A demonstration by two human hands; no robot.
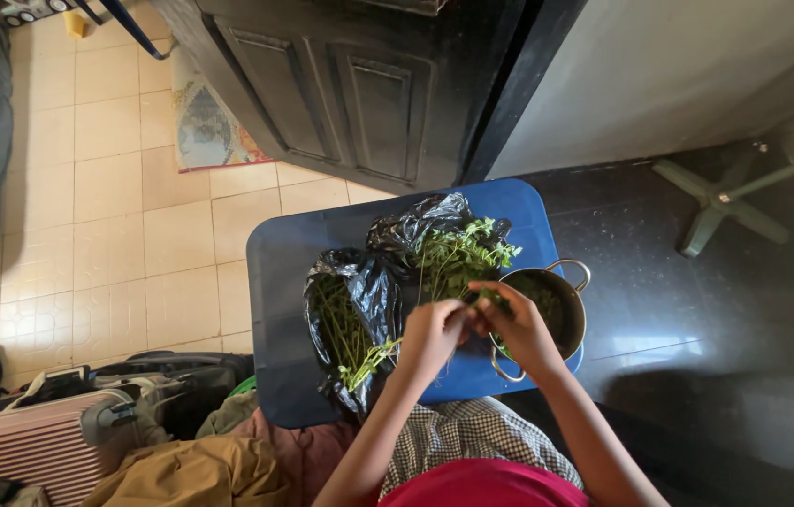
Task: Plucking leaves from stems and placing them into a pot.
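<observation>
Tiled floor [115, 235] at left, dark floor at right, a blue plastic table [275, 282] in front of a dark door [341, 94], carrying a black plastic bag [369, 291] of bare green stalks [341, 329], a bunch of leafy stems [458, 253] and a metal pot [566, 310]. Left hand [430, 333] and right hand [514, 319] meet over the pot's near edge, fingers curled and pinched together on a thin green sprig [472, 302], fingertips touching. The sprig itself is tiny and mostly covered by fingers, the pot's contents are dim, and the striped suitcase [31, 451] at lower left is cut off by the frame.
</observation>
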